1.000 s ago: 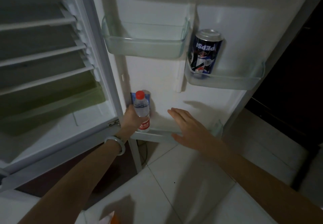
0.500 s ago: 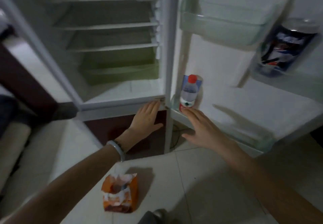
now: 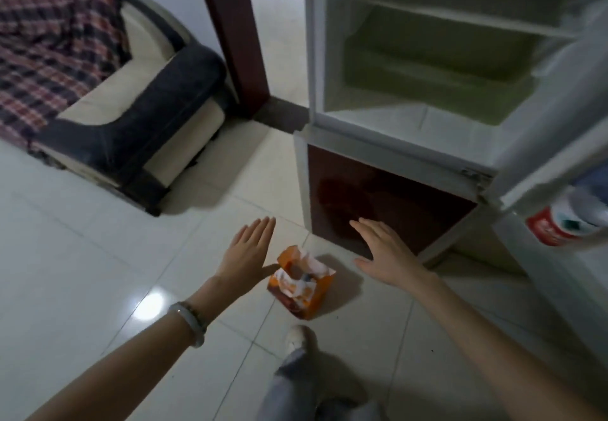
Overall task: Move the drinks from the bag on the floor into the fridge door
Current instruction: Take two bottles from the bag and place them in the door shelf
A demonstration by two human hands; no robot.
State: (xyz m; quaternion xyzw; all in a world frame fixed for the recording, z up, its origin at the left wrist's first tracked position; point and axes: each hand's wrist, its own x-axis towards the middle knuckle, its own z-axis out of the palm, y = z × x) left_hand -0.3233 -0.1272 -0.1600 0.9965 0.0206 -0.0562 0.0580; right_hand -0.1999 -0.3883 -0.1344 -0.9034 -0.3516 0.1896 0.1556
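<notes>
An orange paper bag (image 3: 301, 284) stands open on the white floor tiles, with something dark inside it. My left hand (image 3: 249, 253) hovers flat and open just left of the bag, its thumb near the rim. My right hand (image 3: 381, 251) is spread open to the right of the bag, in front of the fridge's dark lower panel. The open fridge door (image 3: 559, 164) runs along the right edge. A blurred water bottle with a red label (image 3: 566, 220) sits in the door's lower shelf.
The open fridge compartment (image 3: 437, 58) has bare white shelves and a greenish drawer. A sofa (image 3: 108, 98) with a plaid blanket stands at the left. A dark red wooden post (image 3: 233, 26) rises behind. My shoe (image 3: 297, 338) is just below the bag.
My left hand let go of the water bottle in the door shelf. Both hands came down from the door towards the bag on the floor, and my view swung left and down.
</notes>
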